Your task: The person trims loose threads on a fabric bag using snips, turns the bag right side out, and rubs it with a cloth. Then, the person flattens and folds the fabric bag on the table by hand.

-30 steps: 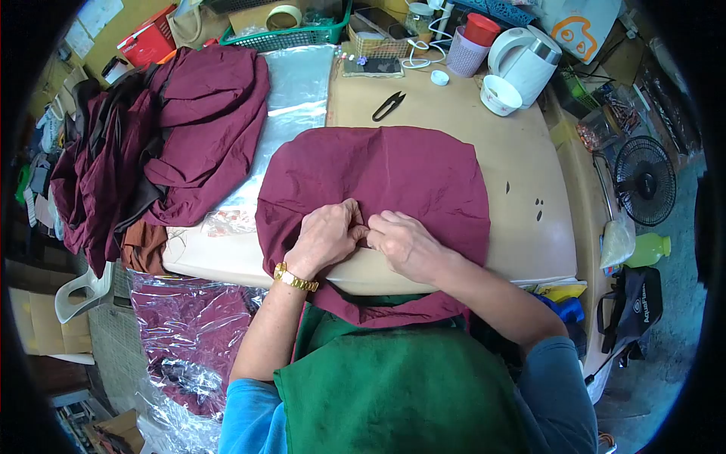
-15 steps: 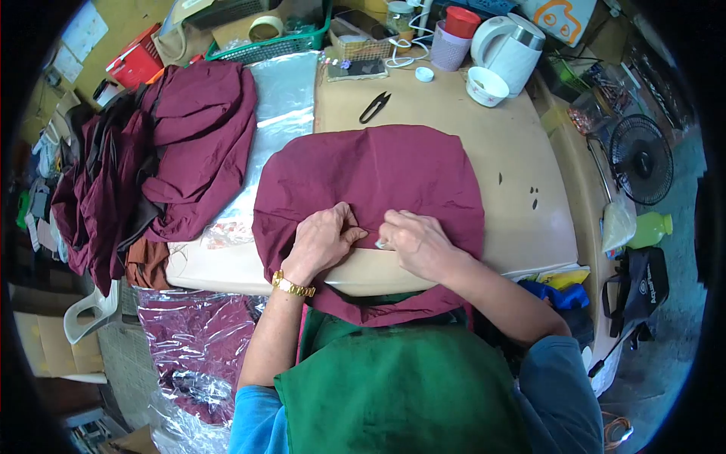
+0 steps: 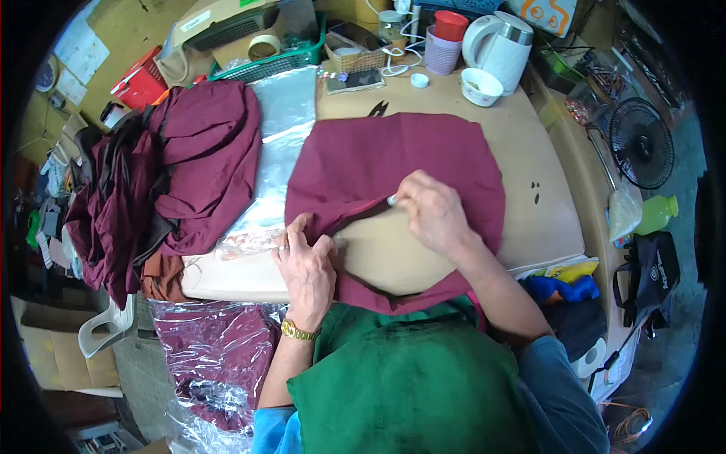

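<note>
A maroon cloth piece (image 3: 393, 147) with a wide opening lies on the padded tabletop, its near band hanging toward the green apron (image 3: 408, 371). At the left end of the opening, my left hand (image 3: 306, 268) is bent over the cloth edge, gripping it between thumb and fingers. My right hand (image 3: 435, 212) is closed at the far edge of the opening. A small white piece (image 3: 392, 200) pokes out from its fingertips; its kind cannot be made out. Black thread snips (image 3: 379, 109) lie just beyond the cloth, partly covered by it.
More maroon garments (image 3: 204, 159) are heaped at left beside clear plastic sheeting (image 3: 283, 113). A plastic-wrapped maroon bundle (image 3: 215, 340) sits below the table edge. At the back stand a white kettle (image 3: 499, 53), a bowl (image 3: 481, 87) and a green basket (image 3: 268, 64). A fan (image 3: 640, 144) is at right.
My right hand has moved up and right, and the opening in the cloth has spread wider. My left hand has shifted down. The cloth has slid right and now partly covers the snips.
</note>
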Action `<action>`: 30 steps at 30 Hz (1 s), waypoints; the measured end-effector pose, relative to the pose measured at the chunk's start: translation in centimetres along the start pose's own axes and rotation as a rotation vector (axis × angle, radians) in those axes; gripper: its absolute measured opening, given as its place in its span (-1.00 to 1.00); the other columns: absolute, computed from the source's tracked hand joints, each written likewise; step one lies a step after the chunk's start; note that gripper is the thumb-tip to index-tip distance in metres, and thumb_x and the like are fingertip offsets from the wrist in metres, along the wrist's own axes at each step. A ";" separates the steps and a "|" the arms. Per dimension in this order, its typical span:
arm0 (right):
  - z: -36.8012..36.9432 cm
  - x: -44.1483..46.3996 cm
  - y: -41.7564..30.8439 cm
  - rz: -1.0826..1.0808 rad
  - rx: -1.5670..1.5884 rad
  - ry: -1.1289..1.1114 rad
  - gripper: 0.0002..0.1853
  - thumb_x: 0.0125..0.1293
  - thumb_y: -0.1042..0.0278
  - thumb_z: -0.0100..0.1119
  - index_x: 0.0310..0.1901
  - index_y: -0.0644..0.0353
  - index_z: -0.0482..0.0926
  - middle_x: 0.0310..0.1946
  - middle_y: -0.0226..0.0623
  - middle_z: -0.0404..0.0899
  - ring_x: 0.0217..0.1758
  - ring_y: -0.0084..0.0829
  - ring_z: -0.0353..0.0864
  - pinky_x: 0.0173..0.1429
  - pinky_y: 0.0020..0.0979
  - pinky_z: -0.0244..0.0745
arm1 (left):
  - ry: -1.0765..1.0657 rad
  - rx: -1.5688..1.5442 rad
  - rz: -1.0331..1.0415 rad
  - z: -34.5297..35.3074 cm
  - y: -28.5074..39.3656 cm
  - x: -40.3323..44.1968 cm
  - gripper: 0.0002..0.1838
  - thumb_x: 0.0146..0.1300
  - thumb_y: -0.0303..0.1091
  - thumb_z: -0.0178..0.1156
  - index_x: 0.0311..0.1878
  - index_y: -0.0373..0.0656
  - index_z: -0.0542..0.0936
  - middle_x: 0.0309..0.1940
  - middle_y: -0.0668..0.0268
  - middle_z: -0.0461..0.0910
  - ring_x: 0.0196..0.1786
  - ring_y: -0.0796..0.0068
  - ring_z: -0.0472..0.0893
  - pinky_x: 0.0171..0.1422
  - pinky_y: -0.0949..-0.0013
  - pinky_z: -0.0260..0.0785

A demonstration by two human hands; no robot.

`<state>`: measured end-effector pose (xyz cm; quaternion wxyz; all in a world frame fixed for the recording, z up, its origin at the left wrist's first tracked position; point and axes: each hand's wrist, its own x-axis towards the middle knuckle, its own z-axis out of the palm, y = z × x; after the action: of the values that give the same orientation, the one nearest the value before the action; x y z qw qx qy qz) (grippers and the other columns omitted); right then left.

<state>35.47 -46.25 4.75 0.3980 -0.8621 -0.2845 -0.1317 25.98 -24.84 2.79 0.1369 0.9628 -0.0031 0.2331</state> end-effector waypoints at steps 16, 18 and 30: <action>0.1 3.3 1.2 0.087 -0.045 -0.049 -0.91 0.26 0.43 0.27 -0.33 0.18 0.55 -0.26 -0.16 0.51 -0.22 -0.01 0.61 -0.15 -0.04 0.49 | -0.474 -1.489 -0.548 2.9 -0.5 -2.7 -0.31 0.36 -0.77 0.06 0.52 -0.22 0.16 0.13 0.11 0.62 0.14 0.51 0.60 0.24 0.46 0.47; 1.4 0.9 -1.6 0.051 0.020 -0.180 -0.93 0.26 0.40 0.26 -0.29 0.15 0.56 -0.21 -0.17 0.50 -0.15 -0.04 0.61 -0.12 -0.08 0.51 | -0.462 -1.460 -0.531 3.0 -0.4 -3.1 -0.29 0.36 -0.78 0.03 0.54 -0.21 0.13 0.16 0.12 0.60 0.15 0.51 0.60 0.26 0.45 0.46; 7.8 1.1 1.1 0.145 0.235 -0.142 -0.88 0.29 0.52 0.23 -0.25 0.32 0.47 -0.26 -0.06 0.55 -0.19 0.02 0.60 -0.07 -0.07 0.47 | -0.409 -1.488 -0.594 3.0 0.3 -1.3 -0.24 0.30 -0.81 0.05 0.51 -0.11 0.10 0.01 0.19 0.62 -0.01 0.65 0.57 0.03 0.60 0.41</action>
<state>37.00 -40.46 -0.47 0.4835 -0.8350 -0.2625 -0.0069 26.19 -25.97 -0.29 0.7912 0.6046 0.0731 -0.0555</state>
